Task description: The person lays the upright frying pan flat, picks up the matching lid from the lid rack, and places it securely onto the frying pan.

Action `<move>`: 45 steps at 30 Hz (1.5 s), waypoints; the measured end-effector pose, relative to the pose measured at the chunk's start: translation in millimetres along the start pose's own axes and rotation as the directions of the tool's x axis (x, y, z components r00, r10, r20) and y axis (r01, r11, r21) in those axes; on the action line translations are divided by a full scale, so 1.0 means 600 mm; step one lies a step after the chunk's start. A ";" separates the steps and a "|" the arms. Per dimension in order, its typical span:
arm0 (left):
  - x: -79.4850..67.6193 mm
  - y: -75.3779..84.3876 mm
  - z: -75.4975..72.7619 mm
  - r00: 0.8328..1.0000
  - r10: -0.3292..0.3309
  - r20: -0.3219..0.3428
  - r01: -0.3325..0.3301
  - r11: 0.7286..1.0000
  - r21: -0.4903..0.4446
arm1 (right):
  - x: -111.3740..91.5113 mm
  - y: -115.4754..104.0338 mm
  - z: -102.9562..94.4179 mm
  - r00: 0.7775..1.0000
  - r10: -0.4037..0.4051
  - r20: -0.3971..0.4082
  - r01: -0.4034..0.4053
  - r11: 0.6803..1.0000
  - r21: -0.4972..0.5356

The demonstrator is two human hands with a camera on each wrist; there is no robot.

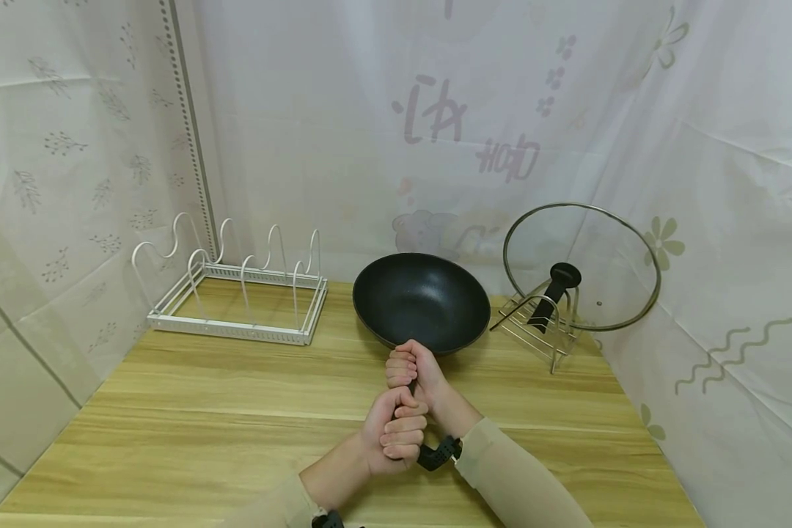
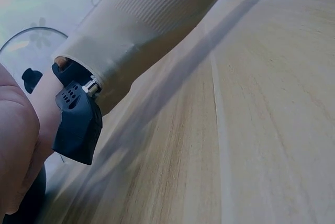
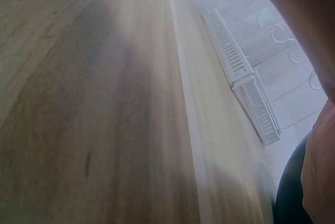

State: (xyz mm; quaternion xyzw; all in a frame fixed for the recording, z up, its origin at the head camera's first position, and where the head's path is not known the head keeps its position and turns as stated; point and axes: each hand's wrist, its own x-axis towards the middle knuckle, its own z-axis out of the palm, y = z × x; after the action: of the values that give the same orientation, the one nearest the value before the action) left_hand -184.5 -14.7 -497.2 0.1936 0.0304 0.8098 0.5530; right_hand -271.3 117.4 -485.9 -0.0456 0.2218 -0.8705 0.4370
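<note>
A black wok point(image 1: 422, 301) is in the middle of the head view, its bowl facing up and toward me. Both hands grip its handle, one behind the other. My left hand point(image 1: 396, 434) wraps the near end, fingers curled round it. Farther forward, my right hand point(image 1: 414, 365) holds the handle close to the bowl. Most of the handle is hidden by the hands. Whether the wok's base touches the table cannot be told. Dark parts of the wok also show in the left wrist view point(image 2: 34, 200) and the right wrist view point(image 3: 292, 192).
On the left of the wooden table point(image 1: 237, 425) stands a white rack point(image 1: 231, 334) with upright wire loops. To the wok's right, a glass lid point(image 1: 614, 324) with a black handle leans in a small wire stand point(image 1: 553, 359). Patterned curtains point(image 1: 343, 132) hang behind and beside.
</note>
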 end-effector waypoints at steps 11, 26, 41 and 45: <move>-0.001 0.000 0.001 1.000 0.001 -0.006 -0.001 1.000 -0.013 | -0.002 0.001 0.002 1.000 0.005 0.011 -0.005 1.000 0.013; -0.005 -0.001 0.006 0.975 0.066 -0.212 -0.026 0.982 0.188 | -0.006 0.004 0.005 0.985 -0.045 -0.167 0.022 0.990 -0.140; -0.012 -0.001 0.014 0.909 0.132 -0.395 0.016 0.937 0.348 | -0.010 0.013 -0.013 0.917 -0.136 -0.376 0.004 0.944 -0.331; -0.014 0.001 0.013 0.892 0.146 -0.428 0.030 0.925 0.378 | -0.014 0.013 -0.017 0.910 -0.147 -0.389 0.000 0.936 -0.353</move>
State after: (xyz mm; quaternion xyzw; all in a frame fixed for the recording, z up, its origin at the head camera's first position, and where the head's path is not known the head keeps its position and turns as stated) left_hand -179.7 -23.8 -492.2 0.1044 0.3052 0.8279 0.4588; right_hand -262.8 123.3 -497.3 0.0530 0.4555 -0.8241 0.3325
